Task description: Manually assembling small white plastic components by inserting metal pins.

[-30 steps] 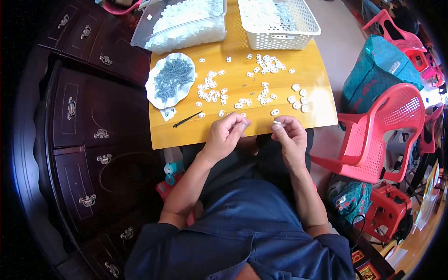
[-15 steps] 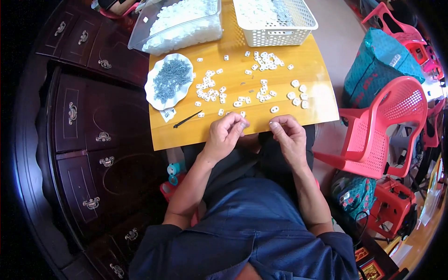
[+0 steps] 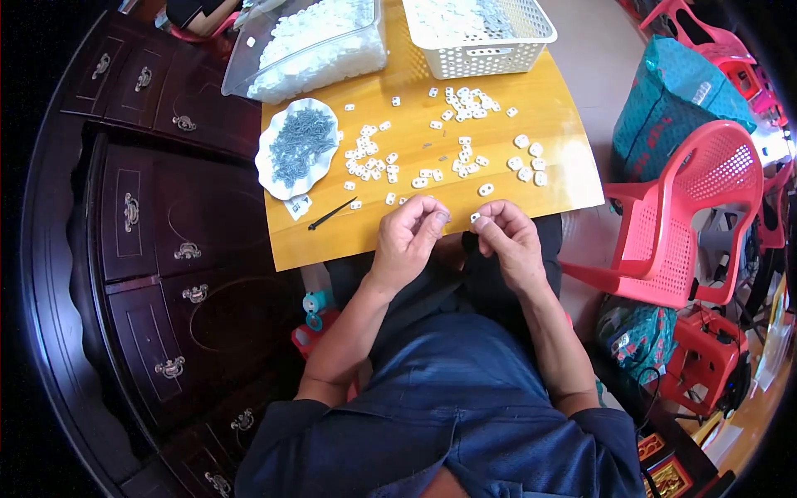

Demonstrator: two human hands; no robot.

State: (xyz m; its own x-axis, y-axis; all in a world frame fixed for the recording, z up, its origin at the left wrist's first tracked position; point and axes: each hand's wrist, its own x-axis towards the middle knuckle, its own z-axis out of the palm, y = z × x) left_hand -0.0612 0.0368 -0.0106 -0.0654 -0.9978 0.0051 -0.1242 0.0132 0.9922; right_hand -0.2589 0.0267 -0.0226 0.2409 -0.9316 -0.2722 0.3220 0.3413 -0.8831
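My right hand (image 3: 510,245) pinches a small white plastic piece (image 3: 476,217) with a dark hole, between thumb and forefinger near the table's front edge. Just to its left, my left hand (image 3: 408,241) is closed in a pinch; whatever lies between its fingertips is too small to make out. Beyond the hands, small white two-holed pieces (image 3: 363,158) lie scattered in loose groups on the wooden table (image 3: 307,249). Larger rounded white pieces (image 3: 525,173) form a cluster at the right, and one oval piece (image 3: 486,190) lies just beyond my right hand.
A white scalloped dish (image 3: 267,176) holds many small grey metal pins. Beside it lie a thin black tool (image 3: 330,214) and a paper packet (image 3: 297,207). A clear bin (image 3: 324,73) and a white basket (image 3: 486,61), both full of pieces, stand behind. A red chair (image 3: 656,241) is right.
A white piece now shows at my right fingertips. My hands have shifted slightly, and the whole view has moved a little.
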